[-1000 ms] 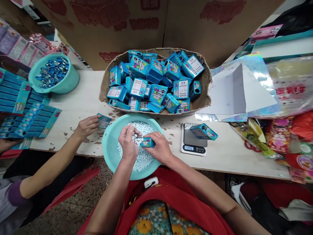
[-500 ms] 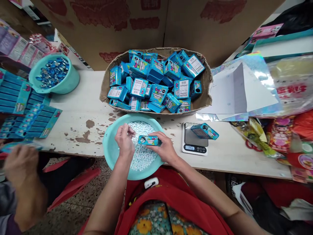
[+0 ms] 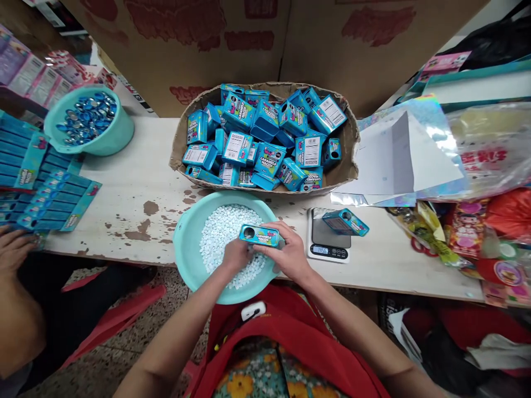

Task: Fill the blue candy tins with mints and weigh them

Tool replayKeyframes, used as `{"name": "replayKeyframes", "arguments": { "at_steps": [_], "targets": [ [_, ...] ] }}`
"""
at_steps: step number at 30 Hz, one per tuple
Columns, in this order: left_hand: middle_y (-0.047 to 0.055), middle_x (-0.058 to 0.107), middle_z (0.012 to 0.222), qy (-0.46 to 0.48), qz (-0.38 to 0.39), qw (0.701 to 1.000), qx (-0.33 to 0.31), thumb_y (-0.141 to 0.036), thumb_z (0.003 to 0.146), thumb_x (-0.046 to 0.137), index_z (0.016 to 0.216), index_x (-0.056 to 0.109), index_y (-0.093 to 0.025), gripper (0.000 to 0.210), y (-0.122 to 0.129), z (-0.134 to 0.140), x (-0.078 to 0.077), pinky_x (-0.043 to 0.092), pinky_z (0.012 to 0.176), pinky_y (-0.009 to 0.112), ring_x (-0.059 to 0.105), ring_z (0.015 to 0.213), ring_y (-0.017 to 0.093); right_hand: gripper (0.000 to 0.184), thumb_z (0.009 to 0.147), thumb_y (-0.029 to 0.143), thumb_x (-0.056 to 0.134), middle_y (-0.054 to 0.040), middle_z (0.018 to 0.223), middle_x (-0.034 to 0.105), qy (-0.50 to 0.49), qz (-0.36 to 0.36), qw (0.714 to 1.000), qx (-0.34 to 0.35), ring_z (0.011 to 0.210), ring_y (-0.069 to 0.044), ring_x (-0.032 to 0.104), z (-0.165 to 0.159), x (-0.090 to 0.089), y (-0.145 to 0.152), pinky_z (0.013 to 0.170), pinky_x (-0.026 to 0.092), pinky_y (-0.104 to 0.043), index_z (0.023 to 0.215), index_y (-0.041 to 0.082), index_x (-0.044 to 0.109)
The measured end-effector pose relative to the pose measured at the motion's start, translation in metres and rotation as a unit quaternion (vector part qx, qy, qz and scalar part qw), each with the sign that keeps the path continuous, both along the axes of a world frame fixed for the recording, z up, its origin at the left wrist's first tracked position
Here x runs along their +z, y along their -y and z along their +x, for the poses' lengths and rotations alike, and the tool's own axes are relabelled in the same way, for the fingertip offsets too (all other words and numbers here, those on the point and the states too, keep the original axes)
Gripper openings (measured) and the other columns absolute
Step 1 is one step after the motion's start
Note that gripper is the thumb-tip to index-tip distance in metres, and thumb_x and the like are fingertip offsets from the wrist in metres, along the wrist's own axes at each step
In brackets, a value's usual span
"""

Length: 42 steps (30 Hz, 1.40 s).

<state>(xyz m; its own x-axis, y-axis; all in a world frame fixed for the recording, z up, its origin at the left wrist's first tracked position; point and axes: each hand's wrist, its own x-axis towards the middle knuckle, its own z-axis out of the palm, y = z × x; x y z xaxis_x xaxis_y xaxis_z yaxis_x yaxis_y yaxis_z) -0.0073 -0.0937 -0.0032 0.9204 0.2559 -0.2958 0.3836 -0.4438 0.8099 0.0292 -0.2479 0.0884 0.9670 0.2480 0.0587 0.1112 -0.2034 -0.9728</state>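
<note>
My right hand point(image 3: 290, 251) grips a small blue candy box point(image 3: 259, 235) from its right side, its holed end facing up. Below it sits a turquoise basin point(image 3: 185, 243) holding many small white candies point(image 3: 219, 226). My left hand point(image 3: 236, 257) reaches down into the candies, just under the left end of the box; its fingers are hidden. To the right, another blue candy box point(image 3: 345, 221) lies tilted on a digital scale point(image 3: 329, 252).
Behind the basin, a cut cardboard box point(image 3: 354, 138) holds many blue candy boxes. A turquoise bucket point(image 3: 120, 130) of blue and silver pieces stands left. Flat blue packs point(image 3: 62, 202) lie near another person's hand point(image 3: 14, 246). Papers point(image 3: 385, 160) and wrapped sweets point(image 3: 440, 243) lie right.
My left hand has lowered from above the basin into the candies, beneath the box. The box has shifted slightly right. The other person's hand has moved left.
</note>
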Motion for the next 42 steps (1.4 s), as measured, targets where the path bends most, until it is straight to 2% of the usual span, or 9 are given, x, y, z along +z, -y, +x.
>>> {"name": "replayKeyframes", "arguments": {
  "at_steps": [2, 5, 8, 11, 15, 19, 35, 39, 42],
  "targets": [
    [0.001, 0.053, 0.055, -0.002, -0.029, 0.999, 0.022, -0.036, 0.064, 0.069, 0.063, 0.058, -0.021, 0.019, -0.019, -0.004, 0.011, 0.04, 0.054, 0.026, 0.054, 0.057, 0.019, 0.033, 0.071, 0.031, 0.078, -0.0051, 0.099, 0.064, 0.001, -0.008, 1.0, 0.006, 0.095, -0.022, 0.062, -0.003, -0.004, 0.0, 0.084, 0.05, -0.035, 0.101, 0.024, 0.066],
    [-0.002, 0.05, 0.055, 0.019, -0.126, 0.988, 0.091, -0.042, 0.075, 0.06, 0.07, 0.056, -0.02, 0.023, -0.034, -0.005, 0.043, 0.035, 0.045, 0.023, 0.047, 0.045, 0.013, 0.034, 0.072, 0.028, 0.077, -0.0052, 0.1, 0.064, 0.015, -0.031, 0.999, 0.019, 0.095, -0.022, 0.061, -0.009, -0.012, -0.003, 0.083, 0.05, -0.035, 0.103, 0.024, 0.065],
    [-0.002, 0.055, 0.064, 0.095, -0.288, 0.936, 0.176, -0.035, 0.077, 0.061, 0.072, 0.053, -0.019, 0.019, -0.028, -0.002, 0.081, 0.033, 0.041, 0.021, 0.047, 0.044, 0.01, 0.034, 0.072, 0.022, 0.076, -0.0051, 0.1, 0.065, 0.036, -0.082, 0.995, 0.04, 0.096, -0.023, 0.06, -0.015, -0.02, -0.012, 0.084, 0.049, -0.037, 0.104, 0.024, 0.064],
    [-0.001, 0.057, 0.066, 0.163, -0.375, 0.887, 0.213, -0.03, 0.078, 0.06, 0.074, 0.052, -0.018, 0.015, -0.014, 0.006, 0.103, 0.042, 0.049, 0.022, 0.055, 0.053, 0.012, 0.035, 0.07, 0.019, 0.076, -0.0046, 0.097, 0.065, 0.037, -0.13, 0.989, 0.063, 0.093, -0.025, 0.059, -0.02, -0.021, -0.021, 0.081, 0.048, -0.038, 0.103, 0.024, 0.064],
    [-0.002, 0.057, 0.068, 0.207, -0.389, 0.864, 0.242, -0.03, 0.077, 0.061, 0.075, 0.051, -0.018, 0.016, -0.006, 0.016, 0.104, 0.049, 0.06, 0.028, 0.06, 0.061, 0.014, 0.039, 0.067, 0.023, 0.081, -0.004, 0.097, 0.066, 0.039, -0.154, 0.985, 0.066, 0.093, -0.025, 0.06, -0.023, -0.013, -0.026, 0.081, 0.046, -0.038, 0.103, 0.024, 0.064],
    [-0.002, 0.056, 0.069, 0.184, -0.377, 0.866, 0.273, -0.033, 0.076, 0.063, 0.074, 0.05, -0.018, 0.021, -0.007, 0.02, 0.099, 0.046, 0.051, 0.025, 0.057, 0.054, 0.012, 0.039, 0.066, 0.024, 0.082, -0.0035, 0.097, 0.066, 0.035, -0.163, 0.984, 0.056, 0.094, -0.025, 0.06, -0.022, -0.009, -0.024, 0.081, 0.046, -0.038, 0.102, 0.024, 0.065],
    [-0.005, 0.049, 0.055, 0.195, -0.359, 0.881, 0.237, -0.039, 0.078, 0.067, 0.064, 0.045, -0.017, 0.035, 0.006, 0.024, 0.099, 0.04, 0.047, 0.02, 0.051, 0.049, 0.009, 0.037, 0.067, 0.019, 0.08, -0.0029, 0.096, 0.065, 0.004, -0.141, 0.989, 0.047, 0.094, -0.024, 0.059, -0.024, -0.013, -0.024, 0.082, 0.047, -0.036, 0.101, 0.023, 0.066],
    [-0.004, 0.048, 0.058, 0.174, -0.378, 0.876, 0.244, -0.042, 0.079, 0.067, 0.067, 0.047, -0.017, 0.034, 0.002, 0.027, 0.11, 0.028, 0.037, 0.019, 0.046, 0.045, 0.007, 0.038, 0.066, 0.018, 0.081, -0.0038, 0.095, 0.065, 0.006, -0.105, 0.993, 0.046, 0.094, -0.024, 0.059, -0.024, -0.013, -0.021, 0.083, 0.047, -0.036, 0.101, 0.022, 0.066],
    [-0.006, 0.043, 0.054, 0.146, -0.44, 0.848, 0.258, -0.046, 0.076, 0.069, 0.069, 0.048, -0.017, 0.036, -0.012, 0.03, 0.116, 0.027, 0.035, 0.018, 0.04, 0.041, 0.006, 0.039, 0.065, 0.02, 0.082, -0.0039, 0.096, 0.065, -0.001, -0.041, 0.998, 0.037, 0.094, -0.022, 0.059, -0.024, -0.012, -0.015, 0.084, 0.047, -0.035, 0.101, 0.022, 0.066]
  ]
}}
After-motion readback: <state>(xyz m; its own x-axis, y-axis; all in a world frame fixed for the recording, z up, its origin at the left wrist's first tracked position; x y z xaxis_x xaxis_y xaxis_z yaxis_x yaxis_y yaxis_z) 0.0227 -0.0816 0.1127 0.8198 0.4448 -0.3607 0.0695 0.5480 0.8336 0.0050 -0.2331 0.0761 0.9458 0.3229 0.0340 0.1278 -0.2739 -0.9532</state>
